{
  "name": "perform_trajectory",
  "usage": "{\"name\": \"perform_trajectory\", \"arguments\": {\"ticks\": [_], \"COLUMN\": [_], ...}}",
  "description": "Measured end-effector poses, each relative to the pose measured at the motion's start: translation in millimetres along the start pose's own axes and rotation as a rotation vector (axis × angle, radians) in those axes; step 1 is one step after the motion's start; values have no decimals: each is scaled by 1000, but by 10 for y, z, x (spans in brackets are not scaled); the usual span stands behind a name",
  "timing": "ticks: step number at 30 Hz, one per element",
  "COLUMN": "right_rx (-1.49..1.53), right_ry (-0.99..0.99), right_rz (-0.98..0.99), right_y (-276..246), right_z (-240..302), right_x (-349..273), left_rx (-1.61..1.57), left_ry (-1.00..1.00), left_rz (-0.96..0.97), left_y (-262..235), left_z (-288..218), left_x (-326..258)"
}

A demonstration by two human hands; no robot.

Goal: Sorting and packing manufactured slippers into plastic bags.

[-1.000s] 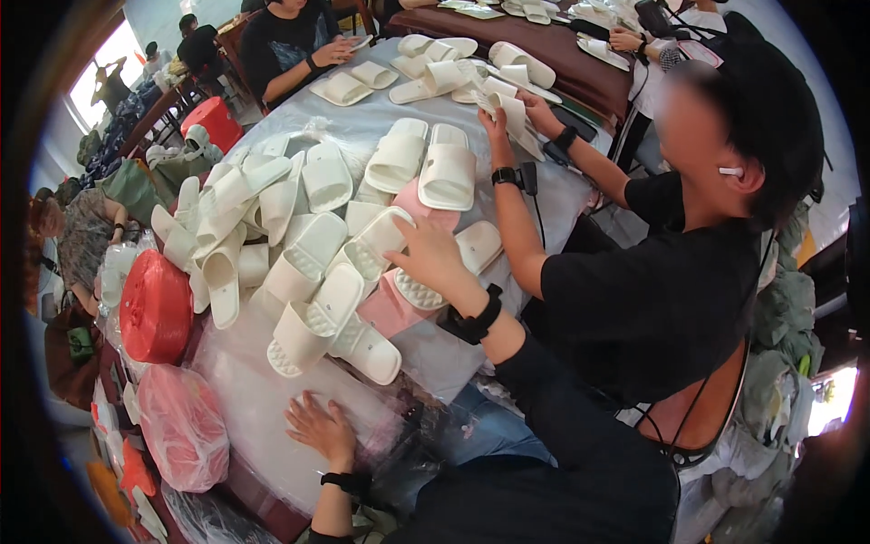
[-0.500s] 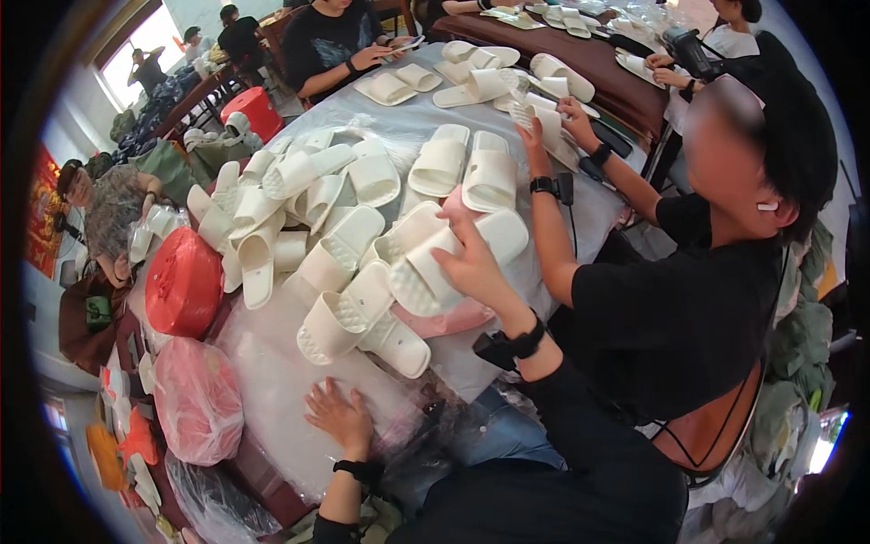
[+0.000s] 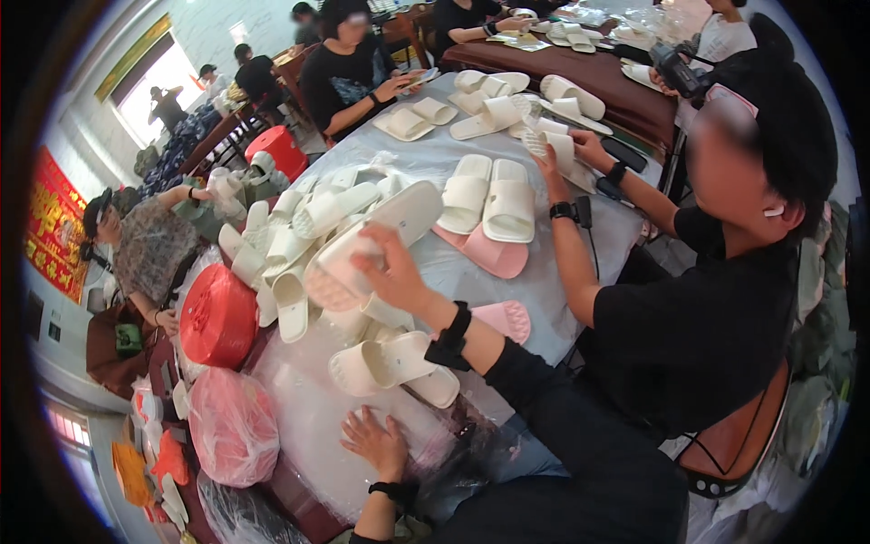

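My right hand is raised over the table, gripping a white slipper whose near end is blurred by motion. Below it, two crossed white slippers lie on the clear plastic sheeting. My left hand rests flat on that sheeting with fingers spread, holding nothing. A heap of white slippers lies beyond the raised hand. Right of it stands a neat white pair, partly over a pink slipper. Another pink slipper shows beside my right forearm.
Red rolls and a wrapped pink bundle stand at the left edge. On my right, a co-worker handles a white slipper. Another person sits at the far side. More slippers lie along the back.
My right hand has moved left, lifting a white slipper off the pile and uncovering the pink slippers. My left hand stays flat on the sheeting. The whole view has shifted slightly.
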State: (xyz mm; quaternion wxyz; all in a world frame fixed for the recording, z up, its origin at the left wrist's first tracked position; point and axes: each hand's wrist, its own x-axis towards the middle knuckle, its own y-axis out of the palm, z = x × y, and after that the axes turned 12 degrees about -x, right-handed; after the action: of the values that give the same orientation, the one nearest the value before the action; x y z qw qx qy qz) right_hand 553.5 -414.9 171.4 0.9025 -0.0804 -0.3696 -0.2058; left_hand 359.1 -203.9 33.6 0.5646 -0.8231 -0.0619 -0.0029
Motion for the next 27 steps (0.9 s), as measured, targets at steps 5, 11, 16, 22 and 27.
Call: {"name": "perform_trajectory", "arguments": {"ticks": [5,11,16,22,27], "right_rx": [-239,-959,-1249,-1238,-1445], "right_ry": [-116,-92,456,550,266], "right_rz": [221,130,-196,-119,-189], "right_y": [-91,-407,-1151,-1617,-1582], "right_z": [-133,-513,-838,-1046,-884], "right_x": [22,-94,-153,-271,-239], "left_rx": [13,10,32,11,20], "left_ry": [-30,-42,-33,-45,-9], "left_rz": [25,7,10,18,-12], "left_y": [-6,11,1,-5,16], "left_z": [-88,-72,-18,-71,-15], "left_x": [-9,18,-4,20,21]}}
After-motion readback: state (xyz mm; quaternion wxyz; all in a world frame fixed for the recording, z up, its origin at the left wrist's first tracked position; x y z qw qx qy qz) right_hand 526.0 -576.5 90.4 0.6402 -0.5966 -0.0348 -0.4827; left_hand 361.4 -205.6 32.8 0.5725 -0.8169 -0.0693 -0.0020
